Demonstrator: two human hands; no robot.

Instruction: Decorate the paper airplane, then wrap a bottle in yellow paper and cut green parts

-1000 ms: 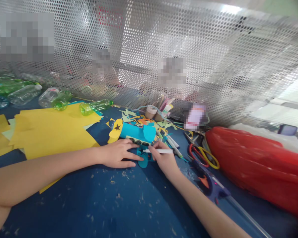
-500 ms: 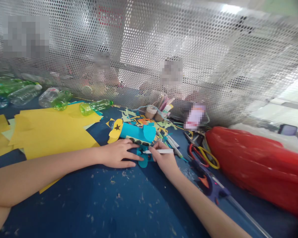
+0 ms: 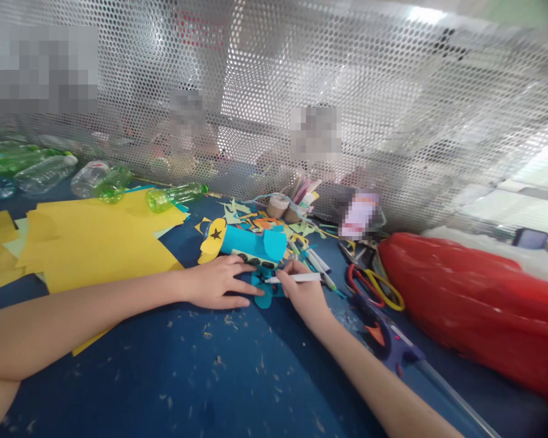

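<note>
My left hand (image 3: 219, 283) lies flat with fingers stretched out, pressing a small teal paper cut-out (image 3: 265, 293) onto the blue table (image 3: 210, 377). My right hand (image 3: 301, 291) is closed round a white marker pen (image 3: 296, 278), whose tip touches the cut-out near a small black star. Just behind both hands lies a paper craft aeroplane (image 3: 244, 242) with a light-blue tube body, a yellow nose bearing a black star, and dark oval windows.
Yellow paper sheets (image 3: 86, 243) cover the left. Green and clear plastic bottles (image 3: 119, 185) lie along a perforated metal screen (image 3: 301, 91). Scissors with red and yellow handles (image 3: 374, 286), a glue gun (image 3: 388, 340), paper scraps and a red plastic bag (image 3: 475, 304) sit at the right.
The marker in my right hand has shifted slightly to the right over the teal cut-out. My left hand has stayed put.
</note>
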